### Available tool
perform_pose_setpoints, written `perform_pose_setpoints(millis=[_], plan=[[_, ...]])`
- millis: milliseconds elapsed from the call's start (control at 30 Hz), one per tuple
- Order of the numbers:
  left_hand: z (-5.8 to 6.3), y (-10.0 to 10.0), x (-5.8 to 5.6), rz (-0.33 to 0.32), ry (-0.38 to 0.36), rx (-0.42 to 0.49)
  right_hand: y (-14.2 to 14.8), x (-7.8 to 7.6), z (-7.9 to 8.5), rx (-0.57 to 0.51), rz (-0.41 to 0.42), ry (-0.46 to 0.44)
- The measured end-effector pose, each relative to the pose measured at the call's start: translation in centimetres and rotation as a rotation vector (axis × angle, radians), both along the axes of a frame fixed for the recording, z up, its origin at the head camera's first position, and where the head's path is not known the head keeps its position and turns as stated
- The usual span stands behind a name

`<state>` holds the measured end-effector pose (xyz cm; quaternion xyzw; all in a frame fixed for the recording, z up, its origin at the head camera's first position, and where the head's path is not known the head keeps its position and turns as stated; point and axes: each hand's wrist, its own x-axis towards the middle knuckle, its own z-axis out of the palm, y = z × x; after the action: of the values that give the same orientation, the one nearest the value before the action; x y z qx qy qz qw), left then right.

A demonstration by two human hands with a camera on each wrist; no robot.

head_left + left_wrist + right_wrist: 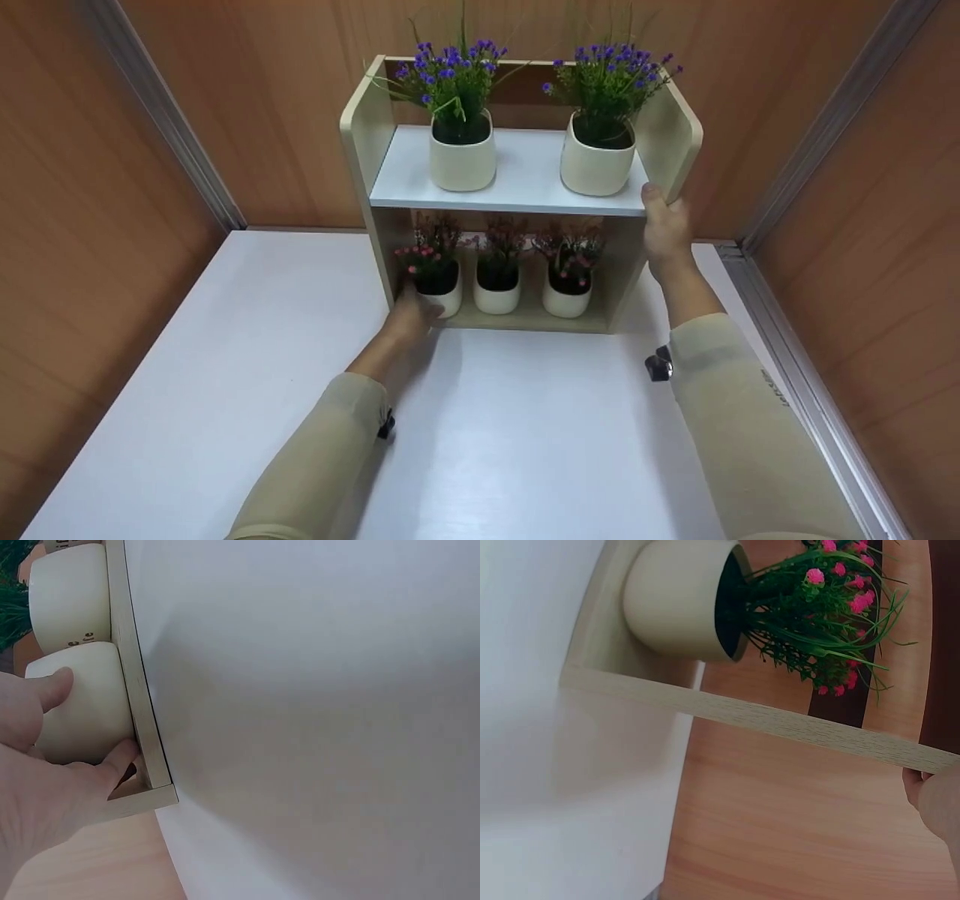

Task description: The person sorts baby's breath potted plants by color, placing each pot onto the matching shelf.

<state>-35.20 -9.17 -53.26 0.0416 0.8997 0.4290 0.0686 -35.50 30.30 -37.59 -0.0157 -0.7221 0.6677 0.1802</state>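
A two-tier shelf rack [525, 204] with pale wooden side panels stands at the back of the white table. In the lower tier, my left hand [410, 316] grips the leftmost cream flower pot [448, 301], which has pink flowers. The left wrist view shows the thumb [57, 688] on that pot's front and a finger low between the pot and the side panel. My right hand [667, 234] holds the right side panel [679, 135] level with the upper board. Its fingers are mostly hidden behind the panel in the right wrist view.
Two more pink-flowered pots, the middle one [496, 300] and the right one [567, 302], share the lower tier. Above stand two purple-flowered pots, left [463, 165] and right [598, 166]. Wooden walls [285, 150] with metal corner strips enclose the table [495, 435].
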Motion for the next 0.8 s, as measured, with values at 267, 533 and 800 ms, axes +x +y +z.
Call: perform_pose_setpoints(millis=[267,533,800], plan=[[0.3,0.2,-0.5,0.012,-0.029,0.037,-0.2,-0.3,0.0,0.002,-0.004,0.061],[0.4,0.4,-0.4,0.02,-0.048,0.144,-0.3,-0.2,0.4,-0.032,0.034,0.077],[0.6,0.2,1.3,-0.021,0.132,-0.061,0.1,0.1,0.2,0.001,0.034,-0.014]])
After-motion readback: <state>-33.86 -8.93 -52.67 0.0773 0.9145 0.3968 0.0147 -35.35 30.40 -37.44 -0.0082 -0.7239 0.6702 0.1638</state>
